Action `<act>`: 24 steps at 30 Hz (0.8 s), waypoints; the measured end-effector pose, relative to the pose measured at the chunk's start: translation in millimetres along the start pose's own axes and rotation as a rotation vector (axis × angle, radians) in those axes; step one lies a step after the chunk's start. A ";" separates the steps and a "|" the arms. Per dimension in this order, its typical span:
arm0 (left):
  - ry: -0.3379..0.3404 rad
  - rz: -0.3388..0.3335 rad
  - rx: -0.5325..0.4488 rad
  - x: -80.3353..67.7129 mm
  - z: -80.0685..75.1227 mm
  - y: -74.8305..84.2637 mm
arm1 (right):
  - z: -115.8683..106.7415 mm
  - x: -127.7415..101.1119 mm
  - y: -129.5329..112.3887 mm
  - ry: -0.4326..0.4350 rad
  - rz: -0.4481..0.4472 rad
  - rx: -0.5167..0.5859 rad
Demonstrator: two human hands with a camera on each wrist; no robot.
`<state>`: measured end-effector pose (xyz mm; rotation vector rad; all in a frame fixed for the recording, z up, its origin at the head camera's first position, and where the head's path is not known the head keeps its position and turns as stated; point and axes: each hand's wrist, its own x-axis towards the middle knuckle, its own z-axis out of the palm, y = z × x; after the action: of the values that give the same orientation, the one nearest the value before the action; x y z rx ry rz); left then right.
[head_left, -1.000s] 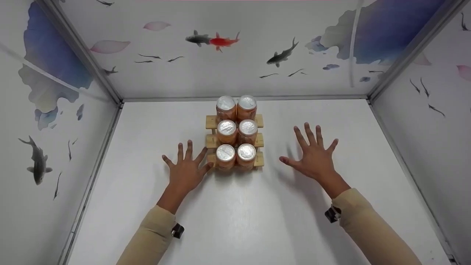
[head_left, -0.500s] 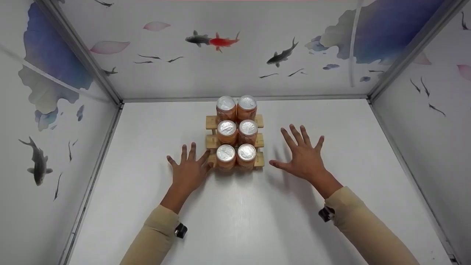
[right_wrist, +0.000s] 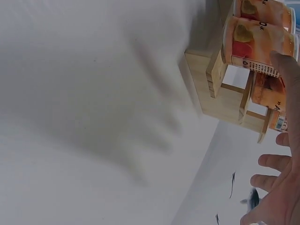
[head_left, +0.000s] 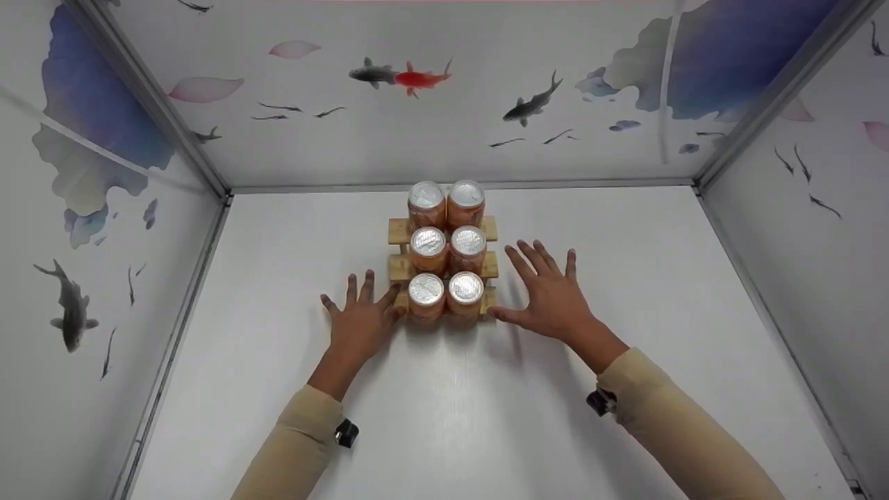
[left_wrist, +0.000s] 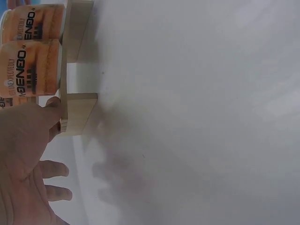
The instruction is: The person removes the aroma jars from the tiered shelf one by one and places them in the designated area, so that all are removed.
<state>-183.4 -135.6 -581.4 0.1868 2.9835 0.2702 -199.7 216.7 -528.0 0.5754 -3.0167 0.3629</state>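
Now both hands, left hand (head_left: pixel 360 321) and right hand (head_left: pixel 550 297), are spreading fingers wide beside the stepped wooden rack (head_left: pixel 490 264) of orange cans (head_left: pixel 445 252), thumbs maybe touching it.

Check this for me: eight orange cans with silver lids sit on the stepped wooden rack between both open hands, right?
Not eight: the head view shows six orange cans with silver lids, two per step, on the stepped wooden rack, between the open left hand and right hand.
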 end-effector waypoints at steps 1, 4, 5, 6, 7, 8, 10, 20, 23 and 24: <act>0.000 -0.002 -0.003 0.1 0.0 0.2 | -0.2 0.7 -2.1 0.000 -0.010 0.000; 0.005 -0.001 0.000 0.2 0.1 0.6 | -0.2 3.2 -7.5 -0.002 -0.031 0.001; 0.006 -0.001 0.001 0.2 0.3 0.5 | -0.1 4.0 -9.3 -0.002 -0.037 0.004; 0.006 -0.001 0.003 0.3 0.4 0.5 | 0.1 4.6 -11.0 -0.004 -0.042 0.005; 0.001 -0.005 -0.005 0.6 0.3 0.6 | 0.6 5.3 -12.7 -0.005 -0.046 0.009; 0.000 -0.006 -0.012 0.6 0.5 0.5 | 1.5 6.1 -14.1 -0.004 -0.048 0.013; -0.009 -0.008 -0.022 1.0 0.2 1.1 | 3.1 7.4 -17.3 0.008 -0.061 0.021; -0.007 0.050 -0.130 3.0 4.2 -1.9 | 8.0 13.0 -36.4 0.060 -0.119 0.061; -0.007 0.075 -0.176 3.1 4.4 -1.8 | 10.2 13.7 -41.2 0.062 -0.129 0.055; -0.009 0.082 -0.188 3.2 4.6 -1.7 | 11.0 14.0 -42.6 0.063 -0.131 0.052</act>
<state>-186.1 -136.0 -586.5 0.2875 2.9232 0.5552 -197.1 170.6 -528.1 0.7458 -2.8980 0.4435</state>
